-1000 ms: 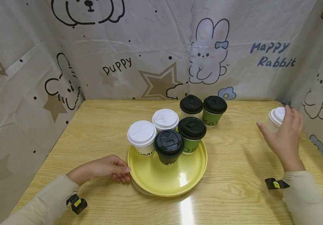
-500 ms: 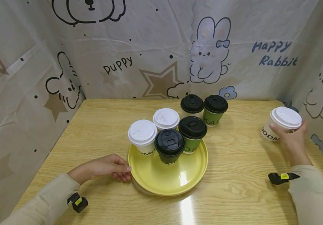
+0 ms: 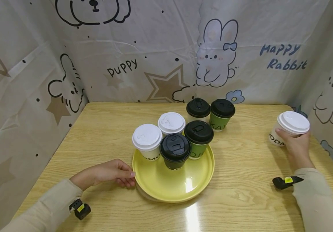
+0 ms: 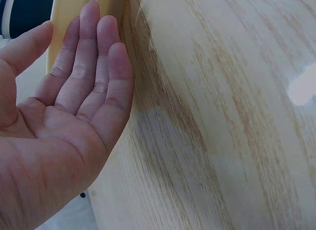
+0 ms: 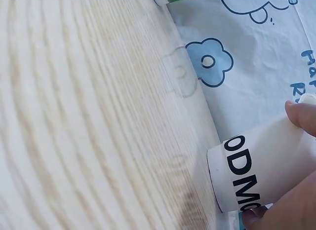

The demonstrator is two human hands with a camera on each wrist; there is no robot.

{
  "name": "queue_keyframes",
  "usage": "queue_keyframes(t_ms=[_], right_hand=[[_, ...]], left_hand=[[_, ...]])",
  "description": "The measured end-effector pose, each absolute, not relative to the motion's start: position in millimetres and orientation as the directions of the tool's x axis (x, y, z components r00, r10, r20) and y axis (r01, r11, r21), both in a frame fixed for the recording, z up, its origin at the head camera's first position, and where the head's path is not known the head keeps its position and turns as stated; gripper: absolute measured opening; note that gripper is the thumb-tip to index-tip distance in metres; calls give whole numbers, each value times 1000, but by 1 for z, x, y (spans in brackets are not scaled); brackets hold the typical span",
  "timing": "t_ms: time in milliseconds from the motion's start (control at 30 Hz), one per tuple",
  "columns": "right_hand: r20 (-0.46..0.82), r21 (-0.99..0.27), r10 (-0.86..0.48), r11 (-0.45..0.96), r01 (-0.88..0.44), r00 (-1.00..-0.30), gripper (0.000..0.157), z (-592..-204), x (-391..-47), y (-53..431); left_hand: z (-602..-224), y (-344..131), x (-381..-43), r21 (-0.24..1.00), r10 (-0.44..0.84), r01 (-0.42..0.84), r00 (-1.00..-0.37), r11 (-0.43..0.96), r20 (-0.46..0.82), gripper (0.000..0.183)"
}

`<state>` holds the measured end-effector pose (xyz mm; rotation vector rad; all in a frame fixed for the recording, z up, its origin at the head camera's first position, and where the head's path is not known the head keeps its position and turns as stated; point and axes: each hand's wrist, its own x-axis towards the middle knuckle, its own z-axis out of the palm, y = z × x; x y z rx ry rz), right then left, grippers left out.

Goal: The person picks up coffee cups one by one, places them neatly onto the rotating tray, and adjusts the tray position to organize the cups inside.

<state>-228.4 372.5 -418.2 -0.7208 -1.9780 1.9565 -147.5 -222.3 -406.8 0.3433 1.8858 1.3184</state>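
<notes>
At the right of the table, my right hand (image 3: 299,145) grips a white paper cup (image 3: 276,139) with a white lid (image 3: 294,121), thumb and fingers round its upper side. Black letters on this cup (image 5: 266,163) show in the right wrist view; whether its base touches the table I cannot tell. My left hand (image 3: 111,174) lies at the left rim of a round yellow tray (image 3: 169,190). In the left wrist view its fingers (image 4: 79,67) are nearly straight against the tray's side, thumb apart. On the tray stand a black-lidded dark cup (image 3: 175,149), a black-lidded green cup (image 3: 197,149) and white-lidded cups (image 3: 147,138).
Behind the tray stand two more black-lidded cups, one pale (image 3: 197,109) and one green (image 3: 220,121). The wood-grain table (image 3: 242,180) meets a printed cloth (image 3: 160,48) at the back and sides.
My right hand has closed round the white cup at the right and brought it slightly toward me, tilting little. The left hand and the tray have stayed in place.
</notes>
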Motion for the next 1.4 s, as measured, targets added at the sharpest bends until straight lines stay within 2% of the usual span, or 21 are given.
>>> queue_keyframes(t_ms=[233, 467, 633, 833, 1000, 1133, 1267, 1400], right_hand=[[-127, -986, 531, 28, 167, -838, 101, -416, -226, 369], [-52, -971, 456, 186, 152, -888, 95, -402, -210, 353], [83, -944, 373, 327, 47, -924, 87, -389, -194, 335], [242, -893, 251, 436, -114, -937, 87, -368, -175, 308], [365, -851, 98, 439, -289, -926, 88, -350, -158, 282], [422, -836, -26, 375, -400, -906, 87, -340, -143, 260], [450, -826, -120, 320, -464, -885, 89, -334, -125, 236], [436, -838, -183, 276, -472, -881, 95, -333, -105, 211]], left_hand=[[-407, -222, -148, 884, 618, -208, -647, 419, -446, 32], [-407, -223, -147, 882, 620, -220, -641, 416, -452, 32], [-406, -223, -147, 882, 621, -218, -640, 418, -452, 32], [-407, -224, -147, 883, 616, -219, -646, 416, -451, 31], [-408, -224, -147, 884, 618, -219, -646, 412, -448, 32], [-409, -224, -147, 885, 621, -220, -644, 410, -448, 32], [-409, -224, -147, 885, 619, -222, -645, 409, -448, 32], [-409, -223, -148, 887, 624, -217, -643, 406, -443, 32]])
